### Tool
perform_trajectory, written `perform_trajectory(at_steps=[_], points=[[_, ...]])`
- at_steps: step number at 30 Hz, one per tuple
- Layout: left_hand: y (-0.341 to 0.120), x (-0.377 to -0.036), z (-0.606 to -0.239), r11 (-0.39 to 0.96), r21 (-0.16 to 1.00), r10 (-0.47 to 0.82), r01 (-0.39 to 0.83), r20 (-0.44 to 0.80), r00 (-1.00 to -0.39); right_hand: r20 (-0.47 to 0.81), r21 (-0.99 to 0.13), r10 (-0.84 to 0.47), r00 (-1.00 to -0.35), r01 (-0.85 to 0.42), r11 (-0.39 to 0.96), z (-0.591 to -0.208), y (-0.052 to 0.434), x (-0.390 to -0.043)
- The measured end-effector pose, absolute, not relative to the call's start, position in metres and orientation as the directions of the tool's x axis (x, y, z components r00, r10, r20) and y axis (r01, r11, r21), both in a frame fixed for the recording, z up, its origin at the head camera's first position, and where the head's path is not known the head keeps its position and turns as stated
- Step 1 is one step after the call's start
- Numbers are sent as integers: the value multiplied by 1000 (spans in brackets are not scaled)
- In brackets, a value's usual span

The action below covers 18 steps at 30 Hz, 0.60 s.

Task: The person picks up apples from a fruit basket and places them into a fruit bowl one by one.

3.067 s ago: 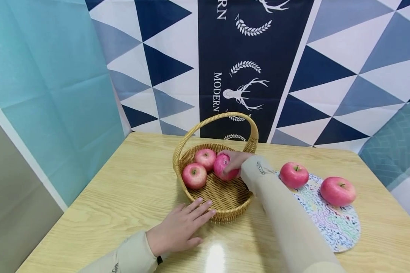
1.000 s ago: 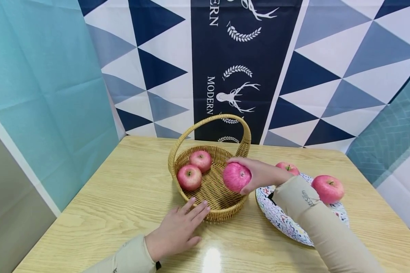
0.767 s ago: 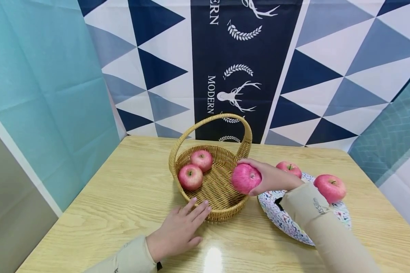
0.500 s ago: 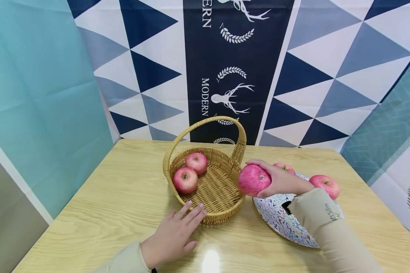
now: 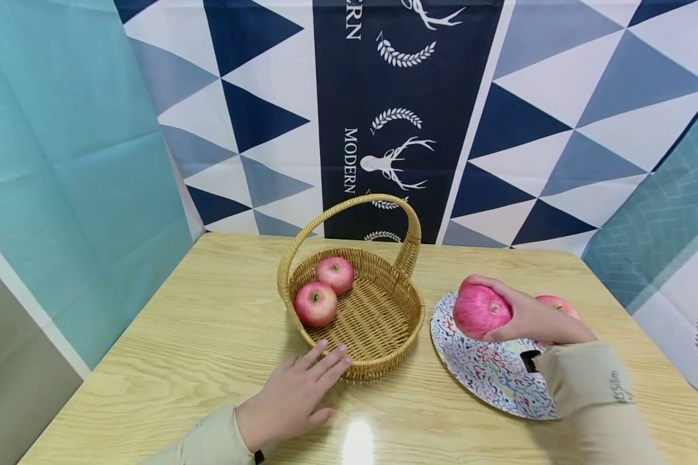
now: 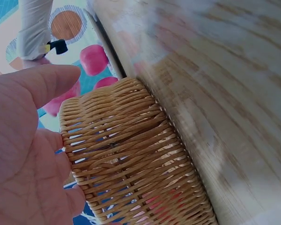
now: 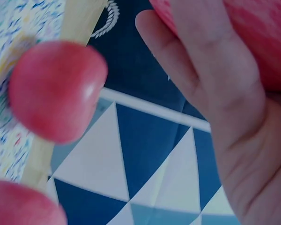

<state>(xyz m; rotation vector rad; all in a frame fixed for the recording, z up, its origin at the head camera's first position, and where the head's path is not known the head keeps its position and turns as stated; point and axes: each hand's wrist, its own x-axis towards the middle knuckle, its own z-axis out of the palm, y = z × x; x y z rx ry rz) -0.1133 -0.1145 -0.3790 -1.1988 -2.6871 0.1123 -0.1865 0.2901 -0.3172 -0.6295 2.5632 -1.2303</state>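
Observation:
My right hand [image 5: 526, 316] grips a pink apple [image 5: 480, 311] just above the left part of a patterned plate [image 5: 483, 378]. Another apple [image 5: 560, 302] on the plate shows partly behind that hand. In the right wrist view my fingers [image 7: 215, 79] curl round the held apple [image 7: 267, 37], with two more apples [image 7: 56, 89] beyond it. A wicker basket [image 5: 384, 369] with a hoop handle holds two apples [image 5: 316, 303]. My left hand [image 5: 293, 394] lies flat on the table, its fingertips at the basket's near wall [image 6: 131, 154].
The wooden table [image 5: 209, 336] has its right edge just past the plate. A cloth backdrop [image 5: 384, 116] with blue triangles hangs behind it, and a teal curtain [image 5: 64, 161] stands on the left.
My right hand lifted an apple out of the basket and carried it right, until it is over the plate. The left hand stayed by the basket.

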Motion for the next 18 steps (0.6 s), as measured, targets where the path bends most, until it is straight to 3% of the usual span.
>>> perform_trajectory(at_steps=[10, 18], points=[[-117, -112, -380, 677, -136, 736, 723, 154, -659, 6, -695, -406, -914, -296, 656, -333, 325, -171], [-117, -115, -380, 673, -131, 740, 728, 137, -659, 98, -577, -413, -905, -390, 718, -360, 354, -151]])
